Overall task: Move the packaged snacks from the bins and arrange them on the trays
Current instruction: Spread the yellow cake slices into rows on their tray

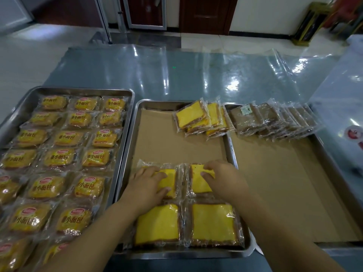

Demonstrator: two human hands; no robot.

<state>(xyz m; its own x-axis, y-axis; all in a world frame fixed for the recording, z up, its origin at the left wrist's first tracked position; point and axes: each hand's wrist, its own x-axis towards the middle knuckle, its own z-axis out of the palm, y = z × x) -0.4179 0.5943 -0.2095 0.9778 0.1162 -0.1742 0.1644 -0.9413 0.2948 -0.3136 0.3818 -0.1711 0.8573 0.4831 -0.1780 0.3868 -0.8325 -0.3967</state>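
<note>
The middle steel tray (128, 169), lined with brown paper, holds two yellow cake packets in its near row, one on the left (157, 225) and one on the right (213, 224). Just beyond them lie two more. My left hand (147, 185) presses flat on the left packet (170, 180). My right hand (222, 179) rests on the right packet (200, 183), fingers curled over its far edge. A leaning stack of yellow cake packets (193, 117) sits at the tray's far right corner.
The left tray (23, 104) is filled with rows of small bread packets (59, 158). The right tray (337, 160), paper-lined, has a fanned row of brown cake packets (275, 119) along its far edge. Clear plastic sheeting (176, 71) covers the table beyond.
</note>
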